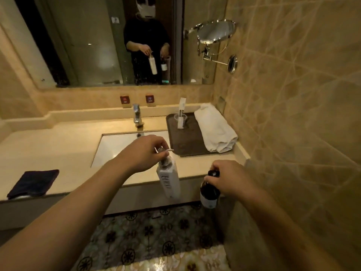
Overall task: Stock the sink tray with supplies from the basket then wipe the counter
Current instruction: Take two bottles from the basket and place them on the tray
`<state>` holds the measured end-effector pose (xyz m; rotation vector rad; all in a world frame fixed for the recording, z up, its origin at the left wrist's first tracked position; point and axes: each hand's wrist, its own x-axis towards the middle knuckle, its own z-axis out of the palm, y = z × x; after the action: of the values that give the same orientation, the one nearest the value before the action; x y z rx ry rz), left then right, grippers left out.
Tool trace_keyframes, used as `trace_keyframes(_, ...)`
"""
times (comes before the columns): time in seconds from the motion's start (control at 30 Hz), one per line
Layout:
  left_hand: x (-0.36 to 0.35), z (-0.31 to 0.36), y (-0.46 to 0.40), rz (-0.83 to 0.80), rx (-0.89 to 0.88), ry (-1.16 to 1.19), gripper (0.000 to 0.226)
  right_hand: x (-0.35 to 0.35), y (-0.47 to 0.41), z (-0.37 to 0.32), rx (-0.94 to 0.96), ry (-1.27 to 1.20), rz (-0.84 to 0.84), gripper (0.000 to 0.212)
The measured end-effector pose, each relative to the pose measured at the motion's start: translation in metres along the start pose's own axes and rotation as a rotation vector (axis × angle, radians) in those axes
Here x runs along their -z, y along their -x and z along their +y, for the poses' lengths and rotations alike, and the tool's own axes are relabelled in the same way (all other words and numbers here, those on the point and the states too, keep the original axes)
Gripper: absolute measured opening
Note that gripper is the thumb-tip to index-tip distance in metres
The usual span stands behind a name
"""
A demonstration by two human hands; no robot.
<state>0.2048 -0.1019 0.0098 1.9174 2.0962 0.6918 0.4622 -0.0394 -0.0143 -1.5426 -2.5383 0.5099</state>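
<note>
Both hands carry bottles at the counter's front edge, lower centre of the frame. The left hand point(145, 153) is clenched around the pump head of a white bottle point(169, 180), which hangs tilted from that grip with its base out over the floor; the right hand point(227, 178) pinches the cap of a dark bottle point(210, 192), hanging the same way just beside it. The tray point(185, 141) sits right of the sink point(125, 145), centre right of the frame, already holding a cup point(180, 119) with wrapped items at its far end and a rolled towel point(214, 128) along its right side. No basket is in view. The open patch of tray lies between cup and towel, so the risks gather there: a bottle swung in low could clip the tray's near rim or knock the cup over. Held only by their tops, both bottles can swing or slip, and a pump head may twist loose under the weight; a drop from here would probably hit the patterned floor, not the counter. The dark cloth point(33, 183) waits at the lower left of the frame, on the counter point(68, 151), untouched, so wiping is not yet begun.
</note>
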Motion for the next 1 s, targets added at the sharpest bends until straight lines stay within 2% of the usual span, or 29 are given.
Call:
trace_keyframes(0.2,-0.008,-0.02,-0.072,0.033,0.018,0.006,0.013,-0.001,-0.062,-0.004,0.061,-0.015,-0.066,0.014)
trace_keyframes(0.5,-0.032,-0.074,-0.223,-0.012,-0.032,0.101,0.013,-0.009,-0.179,-0.001,-0.041,-0.026,-0.153,0.014)
trace_keyframes(0.63,-0.038,-0.094,-0.298,-0.028,-0.081,0.1,0.012,-0.004,-0.236,-0.006,-0.106,-0.053,-0.145,0.012)
trace_keyframes(0.77,-0.044,-0.111,-0.362,-0.113,-0.158,0.05,0.019,-0.004,-0.282,-0.008,-0.157,-0.092,-0.135,0.012)
trace_keyframes(1.0,-0.061,-0.131,-0.428,-0.155,-0.197,0.01,0.018,-0.02,-0.339,-0.014,-0.213,-0.103,-0.107,0.013)
